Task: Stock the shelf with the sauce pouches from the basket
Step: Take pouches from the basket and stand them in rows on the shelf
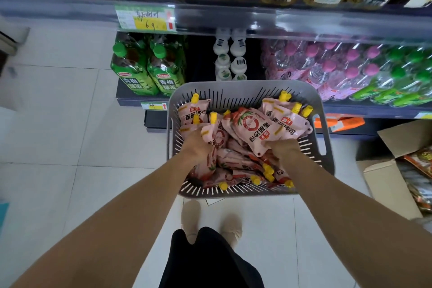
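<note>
A grey slotted basket (245,90) stands on the floor in front of the shelf, full of several pink sauce pouches (236,161) with yellow caps. My left hand (195,145) is inside the basket on its left side, closed on a pink pouch (216,138) with a yellow cap. On the right side my right hand (284,149) grips the bottom end of a larger pouch (253,127), which lies tilted above the pile. The shelf (233,16) runs across the top of the view.
Green tea bottles (148,70), white bottles (230,58) and wrapped packs of pink- and green-capped bottles (346,70) fill the low shelf behind the basket. An open cardboard box (397,177) sits on the floor at the right. My feet (210,220) stand just behind the basket.
</note>
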Tool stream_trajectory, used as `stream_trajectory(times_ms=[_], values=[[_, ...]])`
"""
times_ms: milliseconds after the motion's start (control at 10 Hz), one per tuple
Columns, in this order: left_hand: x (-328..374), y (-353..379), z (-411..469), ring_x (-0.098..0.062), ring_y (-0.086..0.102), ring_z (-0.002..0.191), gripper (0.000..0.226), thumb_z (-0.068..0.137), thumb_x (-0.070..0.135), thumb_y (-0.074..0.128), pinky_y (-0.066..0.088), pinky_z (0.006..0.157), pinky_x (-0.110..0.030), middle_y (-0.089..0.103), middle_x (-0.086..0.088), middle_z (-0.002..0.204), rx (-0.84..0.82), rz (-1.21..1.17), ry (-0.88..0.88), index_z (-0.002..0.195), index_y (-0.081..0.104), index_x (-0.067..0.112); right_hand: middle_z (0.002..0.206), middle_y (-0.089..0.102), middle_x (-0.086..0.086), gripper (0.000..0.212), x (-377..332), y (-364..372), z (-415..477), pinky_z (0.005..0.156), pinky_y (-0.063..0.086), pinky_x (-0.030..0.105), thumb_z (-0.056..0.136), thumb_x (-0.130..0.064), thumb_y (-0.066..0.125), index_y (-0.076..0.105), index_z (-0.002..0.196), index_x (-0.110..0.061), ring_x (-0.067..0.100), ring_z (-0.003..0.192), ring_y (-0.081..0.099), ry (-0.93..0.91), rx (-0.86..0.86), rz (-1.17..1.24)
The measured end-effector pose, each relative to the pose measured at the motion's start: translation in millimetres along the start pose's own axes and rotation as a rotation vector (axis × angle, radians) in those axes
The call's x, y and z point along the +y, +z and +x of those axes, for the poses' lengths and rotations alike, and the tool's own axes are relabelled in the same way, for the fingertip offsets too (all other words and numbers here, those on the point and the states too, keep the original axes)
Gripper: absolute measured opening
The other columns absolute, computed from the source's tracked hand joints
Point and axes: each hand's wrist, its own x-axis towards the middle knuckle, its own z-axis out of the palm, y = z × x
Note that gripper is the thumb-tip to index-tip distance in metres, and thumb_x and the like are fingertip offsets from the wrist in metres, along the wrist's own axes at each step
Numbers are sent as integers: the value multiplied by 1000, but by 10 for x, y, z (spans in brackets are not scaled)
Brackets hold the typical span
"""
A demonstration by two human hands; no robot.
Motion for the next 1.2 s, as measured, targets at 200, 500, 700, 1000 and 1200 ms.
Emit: stream_trajectory(times_ms=[200,500,700,1000,1200], values=[[-84,38,53,-29,61,107,37,82,-1,60,50,83,-28,64,-13,114,55,18,-87,118,56,5,82,57,7,27,-147,41,-84,41,43,20,81,-16,69,57,105,-11,16,57,53,-20,-68,152],[153,-361,-260,-27,66,92,21,80,0,66,54,81,-34,70,-12,98,207,-147,-74,101,69,0,79,61,2,26,-463,-10,-558,66,44,28,77,-6,73,54,63,-18,20,78,54,-374,158,296],[612,-749,-774,-27,63,106,31,81,-5,64,49,93,-35,67,-15,114,147,-447,65,112,65,0,62,45,7,25,-727,-343,-1221,51,35,19,83,3,60,52,61,-8,16,61,40,-606,88,267],[1501,-1486,-1856,-26,66,93,28,82,-1,65,54,85,-38,67,-13,110,215,-560,375,109,63,7,71,67,8,22,-1422,-936,-2629,52,51,27,80,-10,67,57,62,-17,22,62,64,-876,54,444],[1997,-2031,-2521,-26,68,84,19,87,2,58,56,79,-39,69,-13,99,261,-643,597,106,63,6,66,70,1,15,-1852,-1267,-3554,57,56,31,81,-7,67,60,71,-14,13,56,67,-1012,-94,609]])
